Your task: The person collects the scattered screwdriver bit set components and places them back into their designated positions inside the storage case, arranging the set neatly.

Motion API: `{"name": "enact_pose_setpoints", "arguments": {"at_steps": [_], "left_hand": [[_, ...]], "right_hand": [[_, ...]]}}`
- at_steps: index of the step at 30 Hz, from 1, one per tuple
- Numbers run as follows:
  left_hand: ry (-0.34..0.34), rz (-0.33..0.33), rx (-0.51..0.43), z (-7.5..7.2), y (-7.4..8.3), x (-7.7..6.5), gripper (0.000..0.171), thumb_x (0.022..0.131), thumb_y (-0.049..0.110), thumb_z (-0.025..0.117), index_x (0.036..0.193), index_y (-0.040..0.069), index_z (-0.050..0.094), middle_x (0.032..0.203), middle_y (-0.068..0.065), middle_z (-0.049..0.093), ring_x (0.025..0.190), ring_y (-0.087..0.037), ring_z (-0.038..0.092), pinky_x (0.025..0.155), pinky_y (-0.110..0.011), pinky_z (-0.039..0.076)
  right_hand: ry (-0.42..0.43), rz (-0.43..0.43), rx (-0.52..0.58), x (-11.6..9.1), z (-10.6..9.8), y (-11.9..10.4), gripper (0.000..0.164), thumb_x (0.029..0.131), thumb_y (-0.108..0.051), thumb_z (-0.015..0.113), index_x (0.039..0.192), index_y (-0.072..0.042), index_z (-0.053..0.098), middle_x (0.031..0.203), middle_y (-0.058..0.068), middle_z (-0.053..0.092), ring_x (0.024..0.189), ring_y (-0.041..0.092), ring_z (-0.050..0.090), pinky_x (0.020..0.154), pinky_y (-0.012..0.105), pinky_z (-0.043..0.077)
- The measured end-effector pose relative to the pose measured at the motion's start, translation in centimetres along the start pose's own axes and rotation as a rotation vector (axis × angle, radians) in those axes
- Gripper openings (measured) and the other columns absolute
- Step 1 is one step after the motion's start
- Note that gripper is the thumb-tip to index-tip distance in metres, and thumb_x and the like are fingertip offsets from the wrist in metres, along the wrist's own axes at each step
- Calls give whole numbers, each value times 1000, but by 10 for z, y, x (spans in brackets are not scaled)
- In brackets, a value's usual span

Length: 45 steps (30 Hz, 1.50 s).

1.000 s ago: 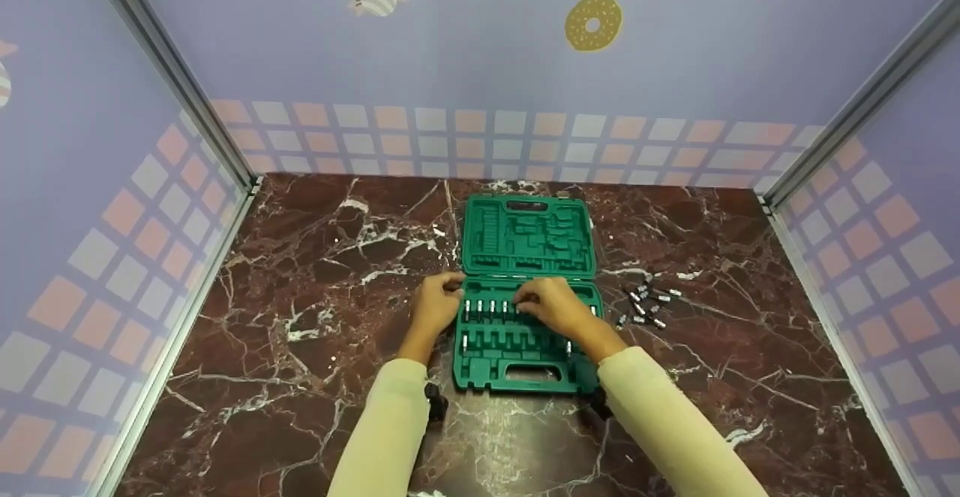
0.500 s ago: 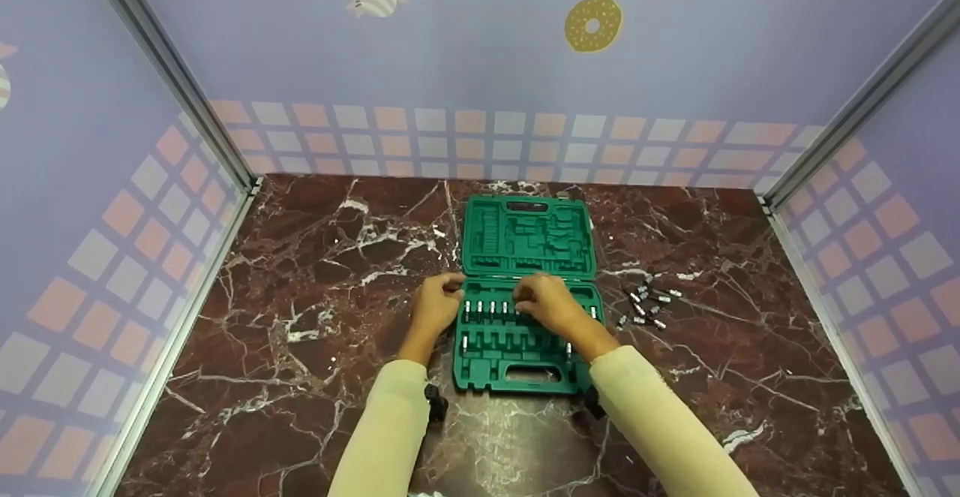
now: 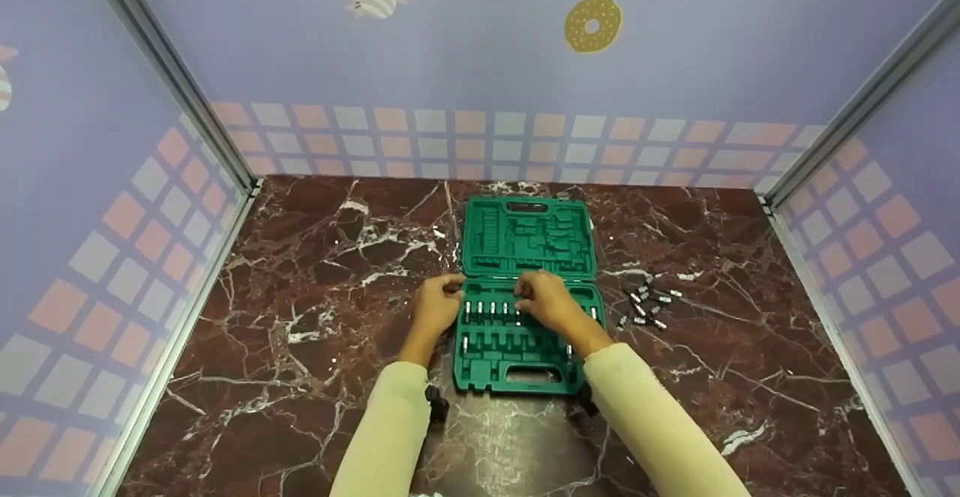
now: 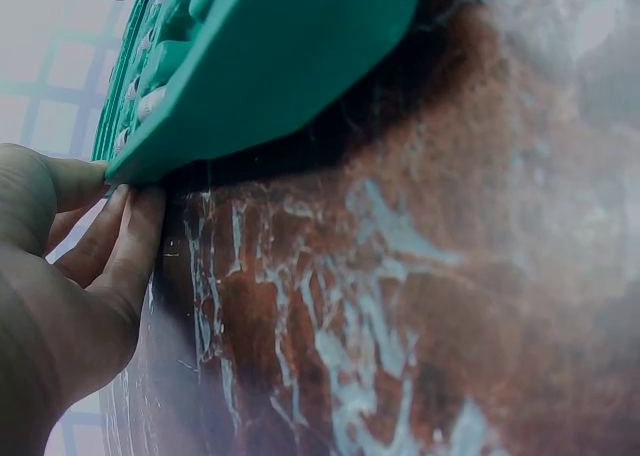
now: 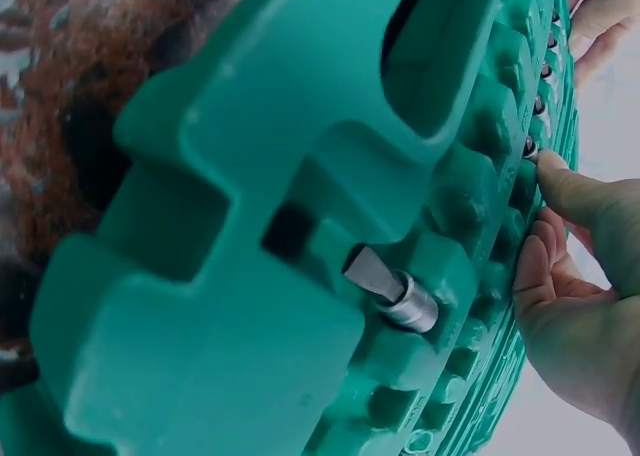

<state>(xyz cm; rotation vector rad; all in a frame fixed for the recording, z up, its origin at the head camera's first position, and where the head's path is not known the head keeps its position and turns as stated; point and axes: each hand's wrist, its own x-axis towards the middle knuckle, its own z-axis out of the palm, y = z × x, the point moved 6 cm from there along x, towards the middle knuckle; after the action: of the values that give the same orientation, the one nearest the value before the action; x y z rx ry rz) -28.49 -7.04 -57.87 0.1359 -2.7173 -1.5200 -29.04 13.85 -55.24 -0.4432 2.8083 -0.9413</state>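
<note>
A green plastic tool case (image 3: 480,382) lies open on the marbled table. My left hand (image 3: 436,305) pinches its left rim, thumb above and fingers against the side in the left wrist view. My right hand (image 3: 551,302) is over the upper slot row, fingers curled. In the right wrist view its thumb touches the end of a bit socket (image 5: 530,148) in that row; the far fingertips are partly hidden. Several bit sockets (image 3: 493,311) stand side by side left of it. Another bit socket (image 5: 405,301), with a flat blade, sits in the lower row.
A loose pile of bit sockets (image 3: 643,303) lies on the table right of the case. The case's moulded lid (image 3: 527,236) is folded back behind. Patterned panels (image 3: 480,46) enclose the table at the back and sides.
My right hand has shifted slightly left and back, so the lower end of the bit socket at its thumb now shows. The left hand has kept its place on the rim.
</note>
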Motion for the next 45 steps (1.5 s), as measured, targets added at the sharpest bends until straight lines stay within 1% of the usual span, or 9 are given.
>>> {"name": "enact_pose_setpoints", "arguments": {"at_steps": [5,11,19,24,30,36,40,45], "left_hand": [[4,-3,-9,1,2,1,24,95,5,70,117,13,79,108,-8,77,99,-26,73,87,-45,58],[4,2,1,2,1,2,25,95,5,70,116,13,79,107,-7,78,97,-25,73,87,-44,58],[-7,-4,-18,2,0,0,25,96,5,69,118,12,79,107,-8,77,97,-26,72,85,-44,58],[-9,-1,-5,1,1,-1,25,97,6,69,119,13,78,108,-7,77,97,-25,72,84,-45,57],[8,13,13,1,2,-1,25,95,6,70,117,13,79,106,-7,77,96,-26,72,85,-46,57],[8,8,17,2,1,0,24,95,6,71,117,13,79,106,-6,78,96,-25,72,86,-46,57],[7,5,17,3,1,0,24,95,6,71,116,13,79,106,-6,78,97,-25,72,87,-45,57],[11,1,30,2,1,1,24,95,6,71,116,14,80,105,-6,78,96,-25,72,87,-46,57]], "right_hand": [[2,4,9,0,-1,1,12,91,-6,79,96,-5,68,96,12,65,92,27,62,83,46,55],[-2,-14,32,-1,0,4,12,91,-6,78,96,-6,67,95,12,64,91,27,61,82,46,55],[4,-48,54,-9,-1,4,12,94,-9,76,102,-7,68,100,10,62,92,25,62,82,44,56],[15,-60,58,-14,-6,2,15,94,-10,76,106,-5,70,104,12,63,95,26,64,84,45,56],[45,-83,74,-19,-14,1,19,94,-11,76,110,-4,69,107,13,65,98,29,66,87,47,57],[57,-58,104,-29,-24,6,20,96,-13,75,115,-7,68,112,9,66,104,26,67,90,46,57],[97,-56,122,-38,-34,12,21,96,-13,75,115,-8,69,114,9,68,109,27,68,92,46,57],[175,-81,145,-53,-47,24,21,94,-11,77,113,-7,70,113,11,70,107,31,69,90,47,59]]}}
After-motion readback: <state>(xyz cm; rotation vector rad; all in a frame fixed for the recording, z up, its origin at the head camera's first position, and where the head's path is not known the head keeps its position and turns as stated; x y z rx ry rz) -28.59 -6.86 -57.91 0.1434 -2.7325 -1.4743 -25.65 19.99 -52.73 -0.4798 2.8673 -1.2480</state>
